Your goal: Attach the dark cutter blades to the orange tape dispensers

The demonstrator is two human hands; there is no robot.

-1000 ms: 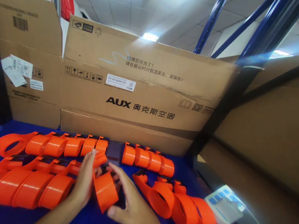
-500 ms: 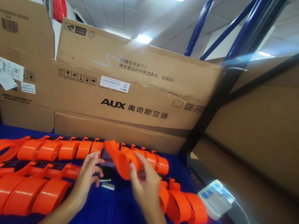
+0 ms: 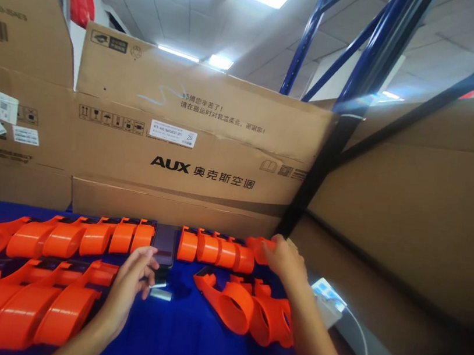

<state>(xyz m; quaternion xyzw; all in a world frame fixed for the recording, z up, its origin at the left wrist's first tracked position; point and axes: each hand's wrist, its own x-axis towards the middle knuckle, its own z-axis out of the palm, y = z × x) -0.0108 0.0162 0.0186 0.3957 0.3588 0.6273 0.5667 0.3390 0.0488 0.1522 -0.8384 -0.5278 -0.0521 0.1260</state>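
My right hand (image 3: pixel 287 262) is at the right end of the back row, its fingers closed on a looped orange plastic band (image 3: pixel 259 249). The fingers partly cover that band. Loosely curled, with fingers apart and nothing in them, my left hand (image 3: pixel 133 278) hovers near the middle, beside a dark flat phone-like device (image 3: pixel 165 244) and a small pale strip (image 3: pixel 161 294). Just below my right hand lie more orange bands (image 3: pixel 240 307) with dark ends. Several others stand in a back row (image 3: pixel 94 238) and a front-left row (image 3: pixel 24 312).
A blue surface (image 3: pixel 177 348) carries everything. Behind it rises a printed cardboard panel (image 3: pixel 206 144). On the right are a dark rack post (image 3: pixel 311 182), a white box-like device (image 3: pixel 328 299) with a lit face, and a white cable (image 3: pixel 366 342).
My right hand has moved from the centre to the back right with the orange band. My left hand has stayed near the device. The view has shifted slightly.
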